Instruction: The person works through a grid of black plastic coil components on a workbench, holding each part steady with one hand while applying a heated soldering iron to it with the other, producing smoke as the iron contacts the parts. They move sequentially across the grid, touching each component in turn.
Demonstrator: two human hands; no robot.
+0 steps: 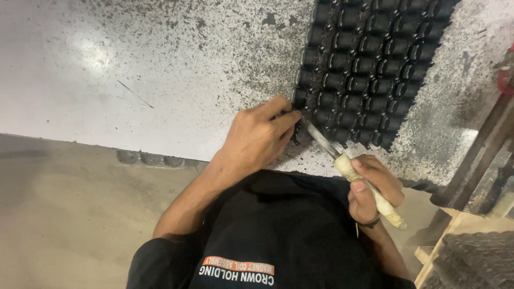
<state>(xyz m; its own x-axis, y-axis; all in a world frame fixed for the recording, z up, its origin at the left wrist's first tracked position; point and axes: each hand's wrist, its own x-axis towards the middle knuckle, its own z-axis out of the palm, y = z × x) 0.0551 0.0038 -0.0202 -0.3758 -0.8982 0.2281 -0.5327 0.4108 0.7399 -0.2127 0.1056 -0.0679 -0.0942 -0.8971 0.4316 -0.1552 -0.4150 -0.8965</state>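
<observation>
Black shirt (278, 235) closest, then speckled grey table (160, 69) bearing rows of black cylinders (369, 64). Left hand (257, 136) pinching one corner cylinder (299, 98), fingers closed. Right hand (375, 187) wrapped tight around pale-handled tool (353, 174), tip at row edge.

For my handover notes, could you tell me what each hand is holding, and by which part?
The right hand grips a hand tool by its pale handle. The left hand pinches one black cylinder at the corner of the batch by its sides.

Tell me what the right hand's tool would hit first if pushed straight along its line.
The right hand aims its tool up-left; its tip would likely first meet the black piece under the left hand fingertips. Depth is unclear.
</observation>
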